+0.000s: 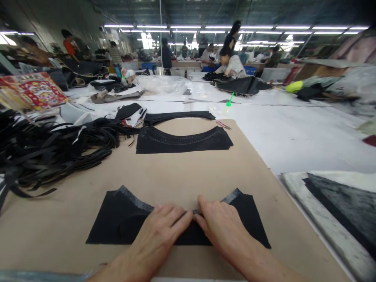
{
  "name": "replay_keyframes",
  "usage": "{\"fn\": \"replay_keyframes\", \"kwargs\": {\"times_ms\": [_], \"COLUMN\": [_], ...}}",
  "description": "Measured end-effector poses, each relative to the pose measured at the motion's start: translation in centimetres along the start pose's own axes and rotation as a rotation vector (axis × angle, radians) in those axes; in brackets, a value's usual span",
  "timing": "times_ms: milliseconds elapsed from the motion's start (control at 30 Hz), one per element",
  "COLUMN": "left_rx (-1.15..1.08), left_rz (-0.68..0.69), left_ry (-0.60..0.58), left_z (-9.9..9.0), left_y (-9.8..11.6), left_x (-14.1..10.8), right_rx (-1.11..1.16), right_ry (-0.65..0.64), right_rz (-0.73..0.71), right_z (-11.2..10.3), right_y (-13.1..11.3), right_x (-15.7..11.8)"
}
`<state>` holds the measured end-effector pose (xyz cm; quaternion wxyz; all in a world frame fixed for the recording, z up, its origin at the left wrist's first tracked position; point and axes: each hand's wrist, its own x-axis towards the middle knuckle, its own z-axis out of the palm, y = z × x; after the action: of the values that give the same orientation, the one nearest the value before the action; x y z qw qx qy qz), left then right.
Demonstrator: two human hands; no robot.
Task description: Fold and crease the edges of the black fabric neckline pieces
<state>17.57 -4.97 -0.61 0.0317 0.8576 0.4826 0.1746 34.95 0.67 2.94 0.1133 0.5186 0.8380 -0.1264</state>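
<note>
A black fabric piece (108, 223) with a curved, greyish top edge lies flat on the brown work surface (164, 172) in front of me. My left hand (164, 225) has its fingers closed on the middle of that curved edge. Right beside it, my right hand (221, 221) pinches the same edge, thumb and fingertips close to the left ones. The edge under the fingertips is partly hidden. Farther off lies a stack of similar black curved pieces (185, 145), and behind it a second, thinner stack (179, 115).
Tangled black strips (58, 152) cover the left side. Small pink-handled snips (223, 125) lie beyond the stack, near a bright green nozzle-like item (229, 103) on the white table (293, 133). At right sits a board (296, 188) bearing dark fabric. Several people work in the background.
</note>
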Motion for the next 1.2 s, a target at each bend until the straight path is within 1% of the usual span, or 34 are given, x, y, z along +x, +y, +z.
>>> {"fn": "replay_keyframes", "kwargs": {"times_ms": [33, 67, 100, 167, 267, 367, 500, 667, 800, 867, 1033, 1100, 1167, 1200], "left_rx": [0.016, 0.031, 0.049, 0.085, 0.117, 0.147, 0.183, 0.215, 0.216, 0.210, 0.225, 0.214, 0.212, 0.215], "left_rz": [0.120, 0.199, 0.238, 0.253, 0.251, 0.215, 0.171, 0.178, 0.163, 0.161, 0.254, 0.233, 0.190, 0.172], "left_ry": [0.002, 0.005, 0.015, 0.043, 0.043, 0.019, -0.009, 0.045, 0.136, 0.154, 0.103, 0.068, 0.005, -0.004], "left_z": [0.4, 0.7, 1.0, 1.3, 1.5, 1.7, 2.0, 2.9, 4.1, 4.3, 3.1, 2.9, 3.3, 3.6], "left_y": [0.1, 0.1, 0.1, 0.0, 0.2, 0.5, 0.8, 0.7, 0.3, 0.3, 1.0, 1.5, 1.9, 2.2], "left_x": [-0.2, -0.3, -0.4, -0.7, -0.8, -0.8, -0.5, -0.6, -1.0, -1.0, -0.2, 0.1, 0.3, 0.3], "right_rx": [0.020, 0.046, 0.081, 0.175, 0.306, 0.320, 0.277, 0.221, 0.187, 0.181, 0.187, 0.188, 0.198, 0.207], "right_ry": [0.026, 0.047, 0.061, 0.036, -0.051, -0.065, -0.037, -0.027, -0.008, 0.005, 0.043, 0.056, 0.073, 0.082], "right_rz": [0.011, 0.019, 0.020, -0.002, -0.051, -0.051, -0.029, -0.006, 0.018, 0.033, 0.047, 0.054, 0.059, 0.060], "right_z": [0.1, 0.2, 0.1, -0.3, -1.3, -1.7, -1.2, -0.8, -0.8, -0.6, 0.0, 0.4, 0.6, 0.7], "right_y": [0.5, 1.2, 2.0, 4.0, 6.9, 8.5, 8.7, 8.2, 7.9, 7.8, 7.9, 7.8, 7.7, 7.7], "right_x": [0.0, 0.0, 0.0, -0.1, -0.2, -0.2, 0.3, 0.6, 0.4, 0.4, 0.3, 0.2, 0.0, -0.1]}}
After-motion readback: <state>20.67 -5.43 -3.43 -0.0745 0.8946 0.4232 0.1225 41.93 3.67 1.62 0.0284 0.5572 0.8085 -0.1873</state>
